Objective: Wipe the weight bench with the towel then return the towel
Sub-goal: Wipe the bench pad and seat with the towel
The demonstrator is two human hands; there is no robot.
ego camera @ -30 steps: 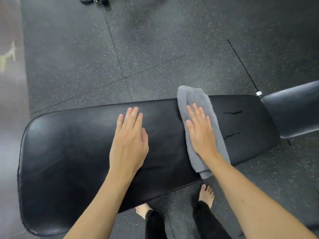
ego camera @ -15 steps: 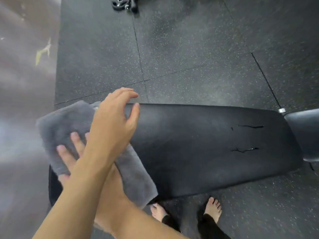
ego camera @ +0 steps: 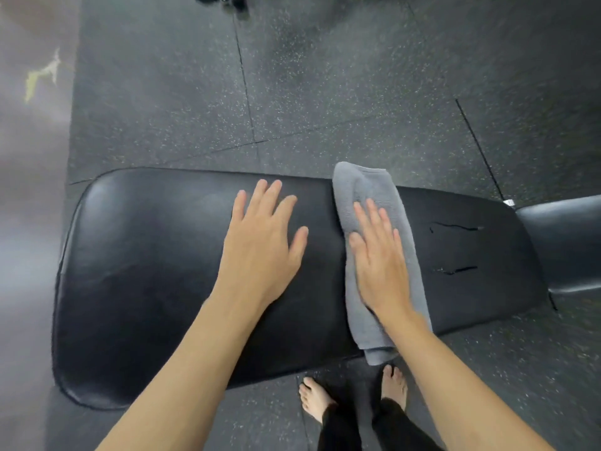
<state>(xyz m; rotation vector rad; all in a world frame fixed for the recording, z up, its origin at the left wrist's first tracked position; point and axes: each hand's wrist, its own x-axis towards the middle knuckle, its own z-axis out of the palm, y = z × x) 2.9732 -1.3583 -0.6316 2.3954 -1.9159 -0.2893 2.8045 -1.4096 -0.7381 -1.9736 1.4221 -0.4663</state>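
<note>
Nearest you, your bare feet (ego camera: 354,398) stand on the rubber floor (ego camera: 325,92) just at the near edge of the weight bench (ego camera: 156,288), and the near end of the grey towel (ego camera: 374,255) hangs over that edge above them. Your right hand (ego camera: 380,258) lies flat on the towel, fingers together and pressing down rather than gripping, so the cloth is pinned under your palm right of the pad's middle, stretched across it from near edge to far edge. Half a second ago that same towel was bunched at the far left end of the bench with both arms crossed over it; now it is back on the right, close to where it lay a second ago. That reads as one full sweep out and back along the pad. Your left hand (ego camera: 263,242) is apart from the right, spread open and empty on the bare vinyl near the middle, bracing you. To the right of the towel, the two slits (ego camera: 455,249) in the vinyl and the strip of pad beside the adjoining seat cushion (ego camera: 566,242) look not yet covered by this pass. Judging from that, wiping is well along but unfinished, and the return of the towel remains to be done. Beyond the bench, some dark equipment (ego camera: 221,0) sits at the far edge, too cropped to identify.
</note>
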